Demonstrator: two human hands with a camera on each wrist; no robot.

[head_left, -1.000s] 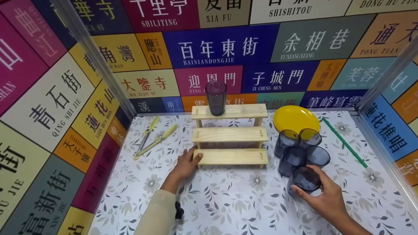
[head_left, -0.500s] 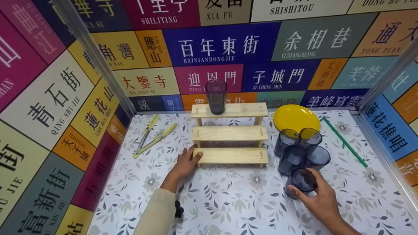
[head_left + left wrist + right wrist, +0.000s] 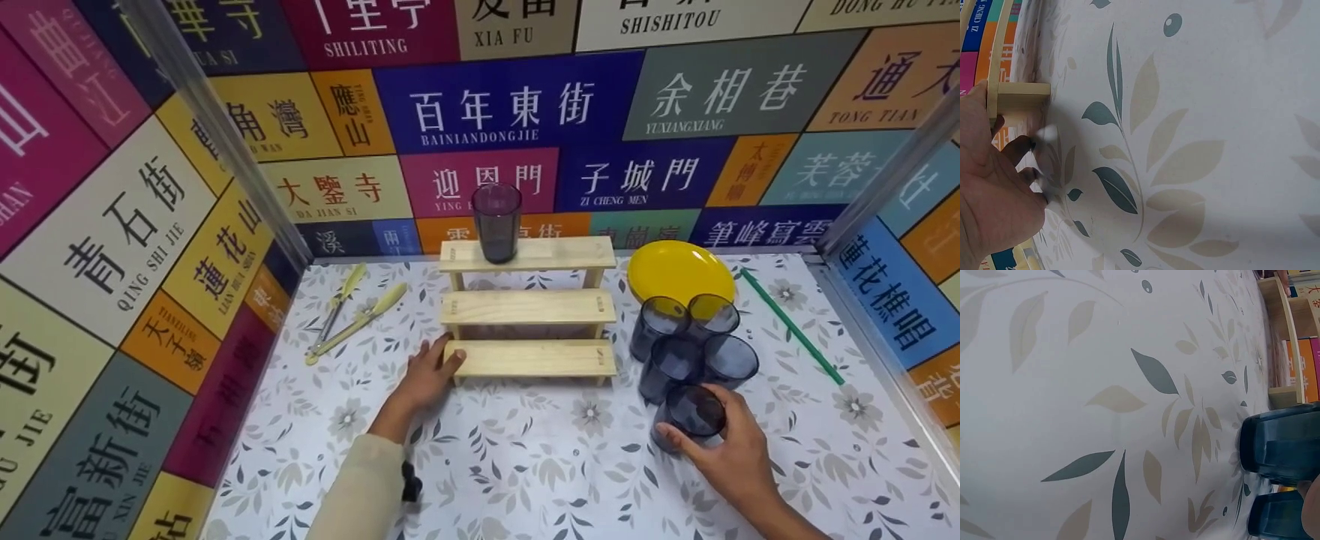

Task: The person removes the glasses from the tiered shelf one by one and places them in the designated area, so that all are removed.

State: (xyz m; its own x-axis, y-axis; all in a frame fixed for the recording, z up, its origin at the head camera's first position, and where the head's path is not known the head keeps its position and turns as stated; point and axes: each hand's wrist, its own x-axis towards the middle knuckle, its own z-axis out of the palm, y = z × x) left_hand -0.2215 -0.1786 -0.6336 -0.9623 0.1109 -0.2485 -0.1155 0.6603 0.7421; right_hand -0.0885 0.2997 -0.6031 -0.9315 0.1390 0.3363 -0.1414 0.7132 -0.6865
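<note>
My left hand [image 3: 426,376] holds the left end of the lowest step of a three-tier wooden stand [image 3: 534,358], the thumb on top of the plank. In the left wrist view, the other fingers [image 3: 1018,149] lie by the stand's end [image 3: 1024,90]. At the right, my right hand [image 3: 739,454] grips a dark tinted drinking glass [image 3: 686,429] between thumb and fingers. That glass stands upright, in front of several matching glasses [image 3: 670,367]. One more glass [image 3: 497,225] stands upright on the top step, left of its middle.
A yellow plate [image 3: 679,270] lies behind the group of glasses. To its right is a thin green stick [image 3: 791,328]. Tongs with pale yellow ends [image 3: 358,322] lie spread left of the stand. Sign-covered panels [image 3: 517,105] enclose the floral-patterned table [image 3: 555,472] at the back and sides.
My right hand and the glass it grips have shifted slightly left. The left hand stays at the stand, and the other glasses keep their places.
</note>
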